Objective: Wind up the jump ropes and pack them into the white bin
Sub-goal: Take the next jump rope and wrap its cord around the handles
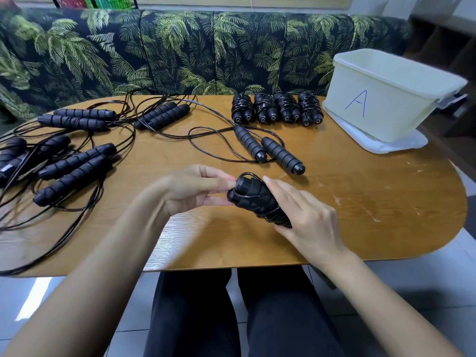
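Right now the current rope point(253, 199) is just in front of me, apparently lifted a little off the table point(360, 202). Its 2 foam handles sit side by side, with most of the cord wrapped around them. My right hand point(306, 220) grasps the lower end of the pair, index finger lying along the top. My left hand point(193, 191) pinches the last loop of cord between thumb and fingertips at the handles' caps.

I judge the handles light, and the ribbed foam should give a soft, grippy hold, so the best grasp is around both handles together. The cord is the awkward part. It looks thin, glossy and springy, and it will likely try to uncoil once the pinch lets go, so the tail needs tucking under a tight wrap.

4 wound bundles point(287, 109) lie in a row at the far edge, just beside the white bin point(386, 104), which sits on its lid point(401, 146) at the right. I can't see the bin's bottom from here. 1 loose rope point(282, 155) lies between me and that row. More unwound ropes point(74, 163) sprawl across the left side with their cords overlapping, so each wants lifting by its handles to avoid snags.
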